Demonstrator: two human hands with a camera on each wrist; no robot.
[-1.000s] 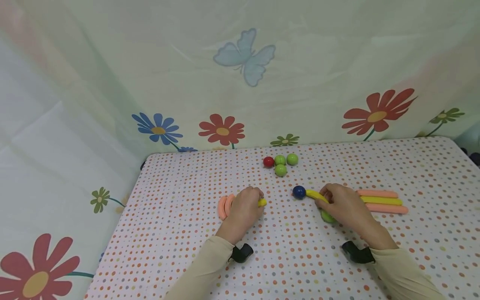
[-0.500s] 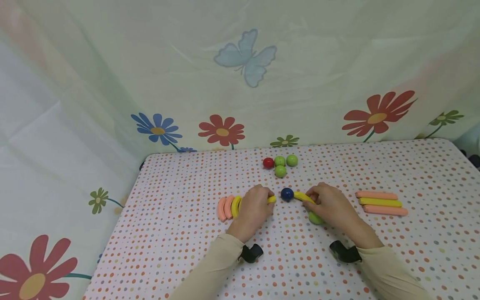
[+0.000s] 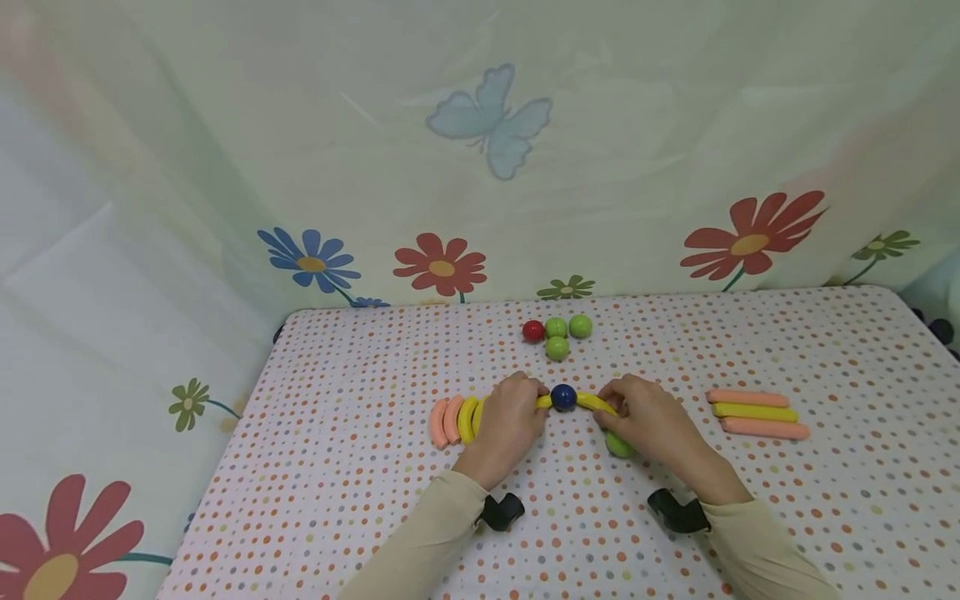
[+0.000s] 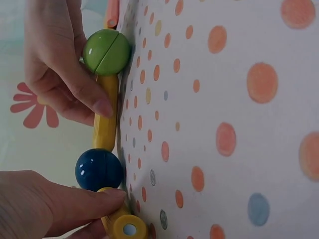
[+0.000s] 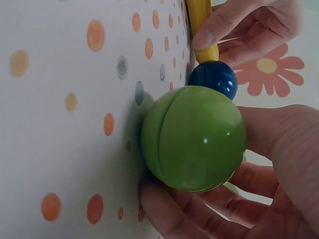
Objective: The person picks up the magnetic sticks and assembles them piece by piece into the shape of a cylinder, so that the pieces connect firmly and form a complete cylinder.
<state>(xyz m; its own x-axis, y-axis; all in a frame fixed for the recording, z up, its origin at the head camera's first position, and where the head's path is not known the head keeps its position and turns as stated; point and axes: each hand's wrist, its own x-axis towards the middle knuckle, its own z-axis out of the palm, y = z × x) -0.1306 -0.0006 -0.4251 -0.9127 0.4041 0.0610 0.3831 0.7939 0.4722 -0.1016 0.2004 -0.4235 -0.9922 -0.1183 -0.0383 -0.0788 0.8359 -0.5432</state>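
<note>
Near the table's middle a blue ball (image 3: 564, 397) sits between two curved yellow rods, touching both. My left hand (image 3: 507, 425) pinches the left yellow rod (image 4: 118, 211), whose round end shows in the left wrist view. Thumb and fingers of my right hand (image 3: 654, 421) pinch the right yellow rod (image 4: 104, 117). At that rod's other end is a green ball (image 5: 194, 139), partly under the right hand in the head view. Beside my left hand lie curved pink pieces (image 3: 446, 421) and curved yellow pieces (image 3: 468, 419), partly covered by it.
Behind the hands a red ball (image 3: 533, 331) and several green balls (image 3: 557, 348) stand grouped. To the right lie two straight pink rods (image 3: 765, 428) with a yellow rod (image 3: 755, 412) between them. A flowered curtain (image 3: 615, 167) hangs behind the table.
My right hand has moved left with its yellow rod, blue ball and green ball. The blue ball now meets the left hand's rod, which moved a little to the right.
</note>
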